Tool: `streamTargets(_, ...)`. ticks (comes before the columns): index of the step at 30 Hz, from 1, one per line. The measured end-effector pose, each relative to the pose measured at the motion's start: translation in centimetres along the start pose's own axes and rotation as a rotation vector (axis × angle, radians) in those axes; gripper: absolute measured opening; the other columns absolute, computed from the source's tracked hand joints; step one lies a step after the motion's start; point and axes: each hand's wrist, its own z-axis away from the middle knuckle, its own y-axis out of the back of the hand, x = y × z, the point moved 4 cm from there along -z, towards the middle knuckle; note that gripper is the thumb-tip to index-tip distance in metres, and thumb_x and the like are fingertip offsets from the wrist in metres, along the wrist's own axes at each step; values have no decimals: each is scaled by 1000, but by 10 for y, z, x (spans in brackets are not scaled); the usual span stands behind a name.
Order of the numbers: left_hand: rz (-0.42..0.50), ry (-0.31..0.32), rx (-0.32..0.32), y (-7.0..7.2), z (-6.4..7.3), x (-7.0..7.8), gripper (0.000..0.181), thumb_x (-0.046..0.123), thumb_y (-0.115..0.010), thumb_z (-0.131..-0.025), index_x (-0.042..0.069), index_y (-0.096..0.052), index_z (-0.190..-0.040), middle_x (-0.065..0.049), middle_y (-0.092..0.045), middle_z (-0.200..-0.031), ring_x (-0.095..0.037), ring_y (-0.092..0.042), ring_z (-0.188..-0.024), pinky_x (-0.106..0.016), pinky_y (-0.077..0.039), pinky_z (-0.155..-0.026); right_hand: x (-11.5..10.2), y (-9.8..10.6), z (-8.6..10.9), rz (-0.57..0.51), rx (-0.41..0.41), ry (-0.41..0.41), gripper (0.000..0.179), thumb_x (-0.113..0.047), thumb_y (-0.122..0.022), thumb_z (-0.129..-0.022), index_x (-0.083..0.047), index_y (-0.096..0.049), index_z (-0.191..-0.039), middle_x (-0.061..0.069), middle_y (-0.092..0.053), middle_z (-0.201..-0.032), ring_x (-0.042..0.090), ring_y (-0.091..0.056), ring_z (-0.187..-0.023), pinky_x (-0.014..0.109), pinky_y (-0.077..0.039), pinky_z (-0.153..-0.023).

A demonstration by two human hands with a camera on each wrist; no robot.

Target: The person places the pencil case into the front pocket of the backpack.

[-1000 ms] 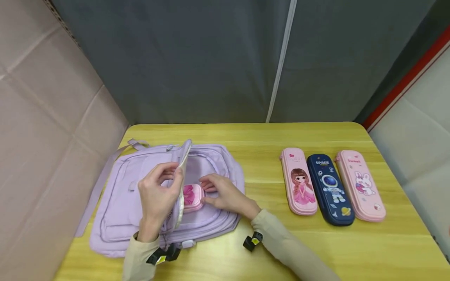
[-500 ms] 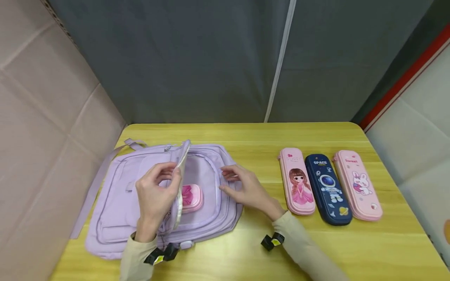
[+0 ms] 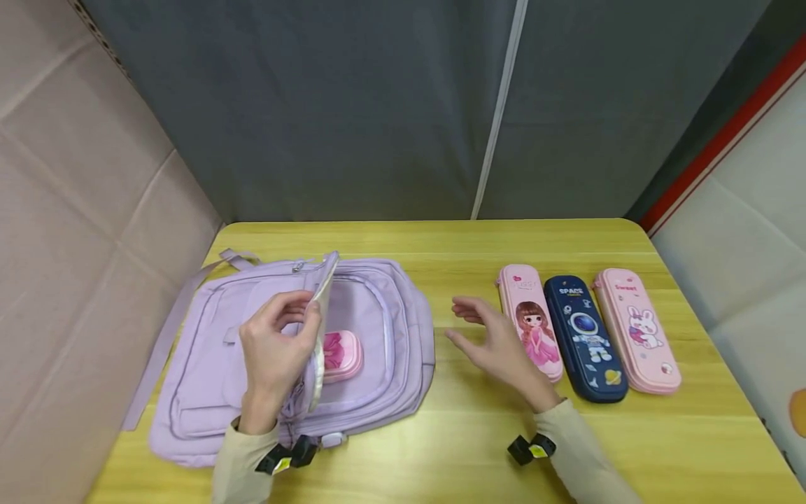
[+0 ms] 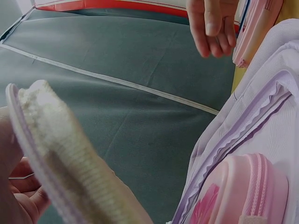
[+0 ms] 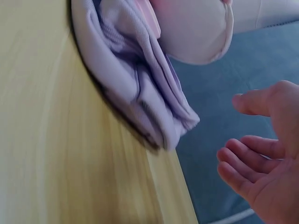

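A dark grey curtain (image 3: pixel 365 112) spans the far side. In front of it lies the worktop (image 3: pixel 466 441), yellow wood grain, corners rounded at the far edge.

The lilac backpack (image 3: pixel 210 343) lies flat on the left part of the worktop, its strap (image 3: pixel 166 343) trailing along the left side. Its pocket flap (image 4: pixel 70 149), pale inside, stands raised across the middle of the bag, exposing the pocket to the right.

On the right part, three cases lie close side by side, each tilted with its near end towards the right: the girl-print case (image 3: pixel 534 318), pink, at left; the space case (image 3: pixel 585 339), navy with an astronaut, between; the rabbit case (image 3: pixel 639 332), pink, at right. A fourth, the bow case (image 3: pixel 343 355), pink, lies in the open pocket, its left part hidden by the flap.

The left hand (image 3: pixel 277 350) pinches the flap's edge between thumb and fingers. The right hand (image 3: pixel 500 350) is wide, thumb well apart from the fingers, gap unoccupied; it is between the backpack and the girl-print case, covering part of that case's near end from the head view.
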Motion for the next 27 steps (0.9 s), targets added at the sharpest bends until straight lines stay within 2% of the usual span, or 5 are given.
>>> streamTargets(4, -14, -1, 7, 0, 1, -3, 14, -6, -73, -80, -2, -77, -93, -15, -75, -81, 6, -62, -67, -7, -56, -66, 7, 15, 10, 66, 54, -37, 54, -9, -81, -85, 2, -58, -132, 18, -68, -122, 30, -67, -110, 41, -57, -99)
streamTargets(10, -37, -14, 29, -2, 2, -5, 15, -9, -73, -78, -4, -76, -91, -16, -75, -80, 4, -61, -66, -7, -56, -66, 17, 40, 27, 163, 153, -60, 51, -8, -81, -84, 2, -60, -129, 16, -66, -122, 31, -65, -109, 11, -47, -96)
streamTargets(13, -35, -11, 28, -2, 2, -4, 15, -10, -73, -77, -4, -76, -91, -17, -75, -81, 5, -61, -66, -7, -56, -66, 23, 50, 36, 168, 196, -97, 51, -8, -81, -84, 2, -60, -129, 16, -65, -122, 30, -63, -108, 2, -41, -95)
streamTargets(22, -14, -1, 17, -4, 3, -6, 16, -10, -74, -77, -4, -76, -92, -17, -75, -83, 5, -62, -66, -7, -56, -67, 38, 65, 64, 161, 296, -187, 53, -7, -81, -83, -1, -62, -132, 15, -64, -125, 6, -55, -110, -1, -36, -96)
streamTargets(27, -18, -1, 21, -4, 3, -6, 16, -11, -73, -77, -4, -76, -92, -17, -75, -82, 5, -62, -65, -7, -56, -66, 44, 67, 75, 174, 332, -269, 55, -11, -81, -84, -4, -60, -134, 15, -62, -129, 8, -52, -113, -3, -31, -96)
